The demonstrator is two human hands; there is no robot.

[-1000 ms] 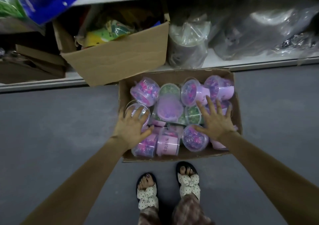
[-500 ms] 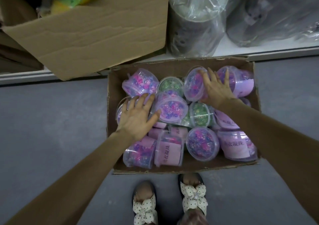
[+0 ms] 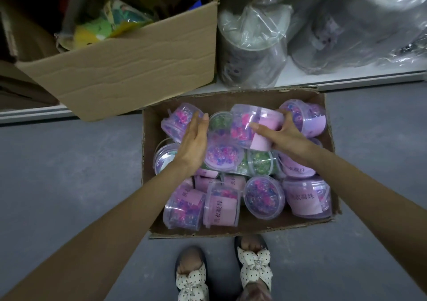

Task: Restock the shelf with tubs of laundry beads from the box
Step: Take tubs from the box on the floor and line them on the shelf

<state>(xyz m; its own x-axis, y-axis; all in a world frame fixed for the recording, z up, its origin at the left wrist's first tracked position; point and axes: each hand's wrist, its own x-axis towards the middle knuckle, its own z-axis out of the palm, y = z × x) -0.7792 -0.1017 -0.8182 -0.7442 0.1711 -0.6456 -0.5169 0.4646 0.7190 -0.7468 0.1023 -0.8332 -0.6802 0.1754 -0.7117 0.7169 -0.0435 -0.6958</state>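
An open cardboard box (image 3: 146,162) on the grey floor holds several clear tubs of purple, pink and green laundry beads. My right hand (image 3: 283,135) grips one tub (image 3: 250,125) with a pink label, lying on its side and raised above the pile at the back of the box. My left hand (image 3: 193,143) is flat and open, fingers together, beside a tub at the back left (image 3: 176,121) and over another tub (image 3: 223,155). The bottom shelf (image 3: 323,79) runs just behind the box.
A large cardboard box (image 3: 129,70) of mixed goods stands on the low shelf at the left. Plastic-wrapped bundles (image 3: 251,44) fill the shelf's right part. My feet in bow sandals (image 3: 254,268) stand at the box's near edge. Grey floor lies on both sides.
My right hand has closed on a tub at the back and lifted it, tilted sideways. My left hand has moved from the front left tubs toward the middle. The view came closer.
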